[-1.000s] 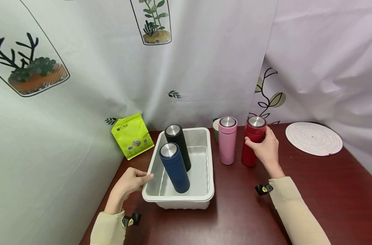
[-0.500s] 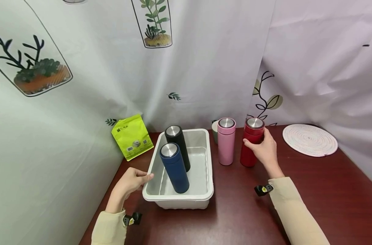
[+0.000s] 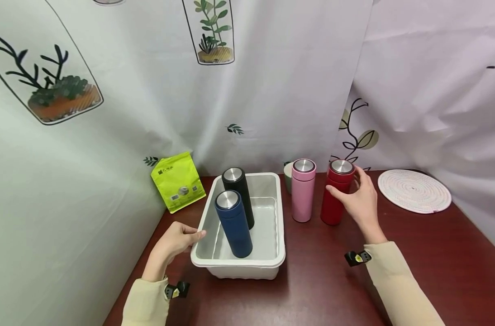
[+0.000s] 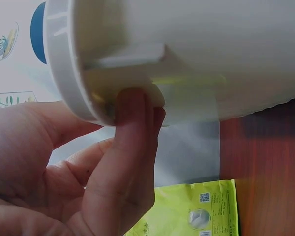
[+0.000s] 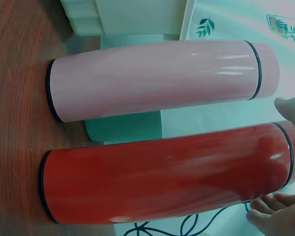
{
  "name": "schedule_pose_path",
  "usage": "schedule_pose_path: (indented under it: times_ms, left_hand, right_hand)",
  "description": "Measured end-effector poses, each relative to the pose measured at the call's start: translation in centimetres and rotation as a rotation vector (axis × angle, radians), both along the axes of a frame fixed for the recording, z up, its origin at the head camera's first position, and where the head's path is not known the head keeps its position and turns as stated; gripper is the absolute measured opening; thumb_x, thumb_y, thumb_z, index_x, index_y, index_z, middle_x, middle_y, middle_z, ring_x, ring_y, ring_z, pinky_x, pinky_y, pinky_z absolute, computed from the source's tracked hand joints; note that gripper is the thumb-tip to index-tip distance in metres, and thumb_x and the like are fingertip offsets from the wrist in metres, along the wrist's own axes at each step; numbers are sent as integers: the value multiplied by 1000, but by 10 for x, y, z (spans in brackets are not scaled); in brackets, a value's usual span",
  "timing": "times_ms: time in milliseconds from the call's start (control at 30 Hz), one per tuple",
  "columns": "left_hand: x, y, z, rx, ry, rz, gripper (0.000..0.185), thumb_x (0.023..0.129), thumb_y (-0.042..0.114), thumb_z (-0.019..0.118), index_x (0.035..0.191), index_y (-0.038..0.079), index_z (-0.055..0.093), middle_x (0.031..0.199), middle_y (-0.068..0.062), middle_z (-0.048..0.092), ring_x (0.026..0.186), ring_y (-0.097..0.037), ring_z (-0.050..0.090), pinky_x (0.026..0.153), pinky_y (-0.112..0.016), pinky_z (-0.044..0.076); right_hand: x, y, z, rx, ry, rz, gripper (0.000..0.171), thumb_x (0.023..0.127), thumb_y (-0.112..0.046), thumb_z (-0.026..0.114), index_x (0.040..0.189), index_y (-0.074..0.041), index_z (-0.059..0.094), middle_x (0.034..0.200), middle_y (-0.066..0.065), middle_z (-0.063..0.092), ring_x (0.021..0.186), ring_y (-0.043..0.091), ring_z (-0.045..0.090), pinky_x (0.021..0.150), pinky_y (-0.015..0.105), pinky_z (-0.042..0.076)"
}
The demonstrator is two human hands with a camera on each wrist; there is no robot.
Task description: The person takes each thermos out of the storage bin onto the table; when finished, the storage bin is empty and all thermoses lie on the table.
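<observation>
A red bottle [image 3: 333, 203] with a steel lid stands on the dark wooden table, right of a pink bottle [image 3: 302, 192]. My right hand [image 3: 359, 199] curls round the red bottle's upper part, thumb in front and fingers behind. In the right wrist view the red bottle [image 5: 162, 172] and pink bottle [image 5: 157, 78] lie side by side, with my fingertips [image 5: 273, 209] at the red one's cap end. My left hand [image 3: 178, 240] grips the near left rim of a white tub [image 3: 278, 217]. A blue bottle [image 3: 234, 226] and a black bottle [image 3: 238, 190] stand in the tub. The left wrist view shows my left hand's fingers [image 4: 128, 147] under the tub's rim [image 4: 64, 64].
A green pouch [image 3: 177, 181] leans against the curtain at the back left. A pale green cup [image 3: 287, 174] stands behind the pink bottle. A round woven mat [image 3: 413, 190] lies at the back right. Printed curtains close in the table at the back and both sides.
My right wrist has drawn slightly back and right while the red bottle stays standing in place. The left hand has kept its hold on the tub rim.
</observation>
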State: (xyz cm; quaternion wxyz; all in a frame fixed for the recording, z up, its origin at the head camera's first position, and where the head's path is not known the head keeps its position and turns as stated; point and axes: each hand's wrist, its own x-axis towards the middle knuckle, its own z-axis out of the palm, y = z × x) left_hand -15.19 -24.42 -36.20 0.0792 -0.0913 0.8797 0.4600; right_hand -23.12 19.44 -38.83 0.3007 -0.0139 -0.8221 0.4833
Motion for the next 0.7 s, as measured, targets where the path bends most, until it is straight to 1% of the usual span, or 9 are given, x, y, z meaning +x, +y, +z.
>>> schedule_pose_path:
  times_ms: [167, 433, 567, 700]
  left_hand:
    - [0, -1, 0, -5, -1, 0, 40, 77, 22, 72, 99, -10, 65, 96, -20, 63, 75, -23, 64, 63, -39, 54]
    - [0, 0, 1, 1, -3, 2, 39, 77, 21, 72, 99, -10, 65, 93, -19, 64, 73, -22, 64, 64, -40, 54]
    - [-1, 1, 1, 7, -6, 0, 38, 77, 20, 72, 99, -10, 65, 92, -19, 64, 72, -22, 63, 64, -40, 54]
    - [-1, 0, 1, 5, -7, 0, 39, 77, 20, 72, 99, -11, 65, 92, -19, 64, 73, -23, 64, 63, -40, 54]
  right_hand:
    - [5, -4, 5, -28, 40, -24, 85, 63, -32, 83, 134, -11, 41, 124, 12, 47, 115, 25, 48, 98, 35, 38]
    - [9, -6, 15, -86, 109, -22, 84, 61, -23, 84, 132, -9, 42, 123, 8, 48, 116, 19, 48, 100, 24, 34]
    - [11, -8, 21, -118, 148, -10, 83, 60, -20, 85, 131, -11, 44, 121, 7, 49, 115, 18, 49, 99, 21, 34]
    - [15, -13, 28, -142, 184, 15, 81, 60, -17, 85, 130, -14, 45, 122, 5, 50, 115, 18, 49, 99, 22, 34]
